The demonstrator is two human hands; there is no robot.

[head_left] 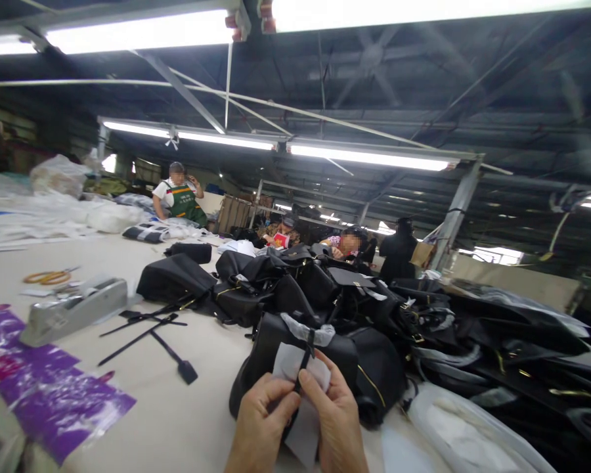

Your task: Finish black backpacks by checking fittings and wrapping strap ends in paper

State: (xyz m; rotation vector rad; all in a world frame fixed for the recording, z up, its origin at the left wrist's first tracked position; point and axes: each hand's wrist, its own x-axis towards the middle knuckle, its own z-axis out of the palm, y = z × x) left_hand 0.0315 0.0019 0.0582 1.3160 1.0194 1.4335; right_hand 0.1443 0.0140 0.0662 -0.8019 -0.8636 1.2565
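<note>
A black handbag (266,348) sits on the table just in front of me, its handle wrapped in clear plastic (308,328). Over its front lies a sheet of white paper (286,360). A thin black strap (305,358) runs down from the handle across the paper. My left hand (264,420) is closed, pinching the strap's lower part between thumb and finger. My right hand (333,414) presses its thumb on the same strap, fingers behind the paper. The strap's lower end is hidden by my fingers.
More black bags (295,295) are heaped behind and to the right. At left are loose black straps (165,335), a grey tape dispenser (79,309), yellow-handled scissors (52,277) and purple plastic packets (59,394). A white plastic bag (463,427) stands at right. Co-workers are farther back.
</note>
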